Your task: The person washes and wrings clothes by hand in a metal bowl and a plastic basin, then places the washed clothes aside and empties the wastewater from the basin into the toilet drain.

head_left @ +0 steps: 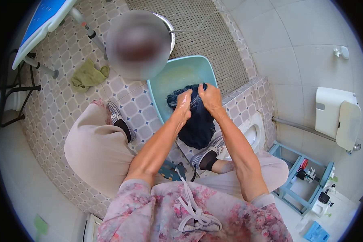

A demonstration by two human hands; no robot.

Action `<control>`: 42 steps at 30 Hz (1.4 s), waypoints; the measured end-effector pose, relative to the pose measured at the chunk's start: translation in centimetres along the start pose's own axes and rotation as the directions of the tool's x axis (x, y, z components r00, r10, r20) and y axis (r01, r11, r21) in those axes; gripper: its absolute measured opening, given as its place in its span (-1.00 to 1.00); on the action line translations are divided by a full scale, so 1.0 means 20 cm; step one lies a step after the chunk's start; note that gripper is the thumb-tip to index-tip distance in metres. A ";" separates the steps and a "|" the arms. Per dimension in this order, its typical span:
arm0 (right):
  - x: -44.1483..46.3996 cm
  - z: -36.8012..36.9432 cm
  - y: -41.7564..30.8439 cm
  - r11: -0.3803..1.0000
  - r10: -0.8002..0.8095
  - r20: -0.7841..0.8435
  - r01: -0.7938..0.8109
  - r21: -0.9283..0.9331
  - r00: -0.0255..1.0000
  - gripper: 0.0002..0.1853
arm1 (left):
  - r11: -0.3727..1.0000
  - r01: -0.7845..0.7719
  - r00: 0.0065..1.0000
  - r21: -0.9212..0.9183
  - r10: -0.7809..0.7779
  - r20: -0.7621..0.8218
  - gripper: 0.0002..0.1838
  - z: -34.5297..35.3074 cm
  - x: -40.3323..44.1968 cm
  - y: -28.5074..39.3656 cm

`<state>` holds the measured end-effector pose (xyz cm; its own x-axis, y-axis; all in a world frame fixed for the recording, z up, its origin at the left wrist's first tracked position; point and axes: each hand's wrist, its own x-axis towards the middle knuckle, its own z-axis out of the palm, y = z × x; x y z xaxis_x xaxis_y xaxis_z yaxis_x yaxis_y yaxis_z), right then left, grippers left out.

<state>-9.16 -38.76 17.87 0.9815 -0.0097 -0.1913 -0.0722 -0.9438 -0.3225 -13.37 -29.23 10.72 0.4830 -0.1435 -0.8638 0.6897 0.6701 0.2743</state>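
Note:
A dark navy cloth (195,125) hangs over the near rim of a light blue basin (177,66), with its upper part inside above cloudy water. My left hand (184,105) is closed on the cloth near the basin's middle. Close by on the right, my right hand (210,97) grips the same cloth, its fingers wrapped round a fold. The lower part of the cloth bulges down outside the basin, between my forearms.
A blurred round area covers part of a white tub (171,34) behind the basin. A green cloth (88,76) lies on the tiled floor at left, near a blue-seated chair (42,24). At right are a squat toilet (252,135) and a blue rack (286,153).

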 end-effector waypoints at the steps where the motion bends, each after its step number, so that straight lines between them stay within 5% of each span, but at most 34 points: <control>1: -0.04 -0.03 -0.04 0.999 -0.022 0.001 0.022 0.023 1.000 -0.58 | 0.998 0.015 1.000 -0.061 -0.013 0.026 -0.43 -0.02 0.04 -0.02; 2: -0.08 -0.05 -0.11 0.997 -0.068 0.012 0.068 0.038 0.998 -0.58 | 0.992 0.018 0.999 -0.126 -0.012 0.053 -0.45 -0.03 0.06 0.00; 3: -0.14 -0.07 -0.18 0.993 -0.109 0.026 0.108 0.051 0.994 -0.59 | 0.988 -0.157 0.987 -0.002 0.157 0.042 -0.54 -0.04 -0.05 0.06; 4: -0.22 -0.08 -0.22 0.989 -0.137 0.041 0.134 0.065 0.990 -0.59 | 0.997 -0.051 0.997 0.053 0.048 0.057 -0.63 -0.12 0.12 0.05; 6: -0.23 -0.07 -0.23 0.987 -0.151 0.036 0.148 0.055 0.988 -0.59 | 0.702 -0.592 0.805 0.396 0.489 0.336 -0.72 -0.18 0.15 0.07; 7: -0.21 -0.05 -0.19 0.986 -0.147 -0.007 0.147 0.075 0.989 -0.58 | 0.911 -0.370 0.924 0.180 0.342 0.168 -0.74 -0.17 0.15 0.02; 8: -0.17 -0.02 -0.13 0.984 -0.143 -0.054 0.148 0.098 0.988 -0.58 | 0.987 -0.132 0.989 -0.090 0.136 0.050 -0.75 -0.05 -0.02 0.04; 9: -0.09 0.01 -0.02 0.990 -0.084 -0.088 0.093 0.110 0.993 -0.53 | 0.981 -0.070 0.997 -0.178 0.064 -0.037 -0.76 0.02 -0.07 0.03; 13: 0.10 0.06 0.36 0.997 0.073 -0.064 -0.071 0.033 0.995 -0.46 | 0.969 -0.239 0.957 -0.064 0.246 0.150 -0.67 0.16 -0.22 0.04; 16: 0.17 -0.01 0.52 0.976 0.215 -0.172 -0.205 0.078 0.961 -0.45 | 0.948 -0.317 0.945 0.036 0.312 0.100 -0.60 0.20 -0.30 0.11; 19: 0.22 -0.16 0.55 0.901 0.323 -0.087 -0.278 0.334 0.942 -0.50 | 0.910 -0.413 0.910 0.039 0.413 -0.020 -0.30 0.10 -0.19 0.18; 22: 0.32 -0.16 0.58 0.625 0.360 -0.143 -0.124 0.770 0.922 -0.57 | 0.871 -0.490 0.871 -0.030 0.488 -0.057 -0.15 -0.06 0.00 0.19; 23: 0.34 -0.17 0.55 0.481 0.376 -0.057 -0.142 0.865 0.925 -0.61 | 0.821 -0.559 0.812 0.117 0.571 -0.124 -0.13 -0.11 0.07 0.18; 26: 0.39 -0.04 0.46 0.471 0.236 -0.077 -0.045 0.881 0.969 -0.47 | 0.648 -0.563 0.635 0.513 0.736 -0.234 -0.09 -0.24 0.19 0.15; 28: 0.38 0.05 0.36 0.620 0.116 -0.022 -0.055 0.783 0.993 -0.21 | 0.542 -0.517 0.512 0.662 0.816 -0.269 -0.10 -0.22 0.08 0.16; 29: 0.39 0.15 0.38 0.770 -0.046 -0.083 0.088 0.631 0.996 -0.12 | 0.336 -0.562 0.360 0.756 0.922 -0.143 -0.15 -0.25 0.13 0.13; 30: 0.40 0.22 0.36 0.862 -0.218 -0.108 0.243 0.446 0.970 -0.03 | 0.226 -0.504 0.344 0.834 0.938 -0.046 -0.17 -0.24 0.12 0.13; 31: 0.36 0.30 0.36 0.955 -0.176 0.067 0.154 0.255 0.982 -0.04 | 0.107 -0.440 0.338 0.892 0.940 0.054 -0.18 -0.22 0.11 0.11; 32: 0.29 0.36 0.31 0.996 -0.092 0.227 0.085 0.038 0.970 -0.05 | -0.019 -0.374 0.344 0.927 0.926 0.158 -0.19 -0.20 0.12 0.10; 34: 0.23 0.48 0.29 0.996 -0.070 0.412 0.089 -0.028 0.908 -0.15 | -0.163 -0.285 0.400 0.944 0.875 0.272 -0.23 -0.19 0.21 0.08; 35: 0.19 0.55 0.24 0.972 -0.031 0.394 0.120 -0.202 0.918 -0.20 | -0.238 -0.249 0.453 0.939 0.828 0.330 -0.24 -0.20 0.27 0.07; 40: 0.21 0.78 0.27 0.912 -0.181 0.141 0.220 -0.347 0.973 -0.29 | -0.431 -0.160 0.616 0.888 0.659 0.431 -0.33 -0.24 0.47 0.13; 42: 0.29 0.86 0.27 0.865 -0.202 0.113 0.232 -0.445 0.973 -0.33 | -0.511 -0.132 0.599 0.849 0.641 0.479 -0.36 -0.24 0.58 0.17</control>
<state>-6.96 -38.16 -0.92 0.9493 0.2188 -0.2258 0.2439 -0.9656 0.0898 -7.97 -25.11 -0.45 0.9902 -0.0052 -0.1393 0.0419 -0.9419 0.3332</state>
